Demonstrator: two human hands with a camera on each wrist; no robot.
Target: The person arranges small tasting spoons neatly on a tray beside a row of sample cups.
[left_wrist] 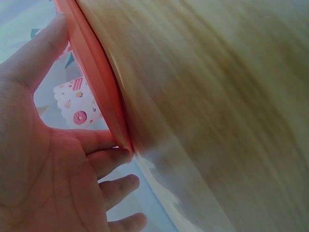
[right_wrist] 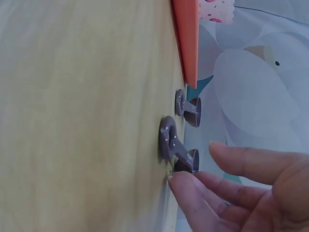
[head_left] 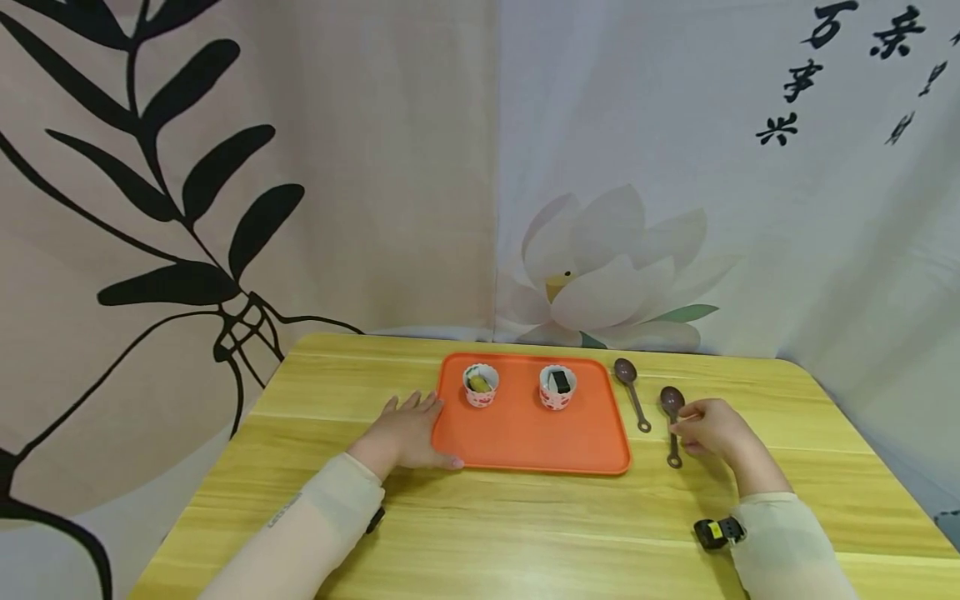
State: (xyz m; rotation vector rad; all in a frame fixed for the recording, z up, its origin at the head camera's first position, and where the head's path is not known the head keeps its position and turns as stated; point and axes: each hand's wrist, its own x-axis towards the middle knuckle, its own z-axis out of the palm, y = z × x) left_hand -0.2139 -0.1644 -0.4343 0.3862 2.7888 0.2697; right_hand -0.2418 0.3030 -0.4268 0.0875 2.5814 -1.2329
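My left hand (head_left: pixel 408 433) rests at the left side of an orange tray (head_left: pixel 525 442), thumb by the near edge and fingers spread along the left one. The left wrist view shows its fingertips right at the tray's rim (left_wrist: pixel 99 72). To the right of the tray, my right hand (head_left: pixel 708 429) reaches over the handle of a brown spoon (head_left: pixel 672 400). Seen from the right wrist, thumb and fingers are parted beside this spoon (right_wrist: pixel 167 140), with a gap between them. A second brown spoon (head_left: pixel 626 372) lies between it and the tray.
On the tray stand two small patterned paper cups; the left cup (head_left: pixel 481 400) holds something yellow-green, the right cup (head_left: pixel 555 401) a dark and white piece. All lie on a wood-grain table (head_left: pixel 525 533), with a printed curtain (head_left: pixel 405 167) behind its far edge.
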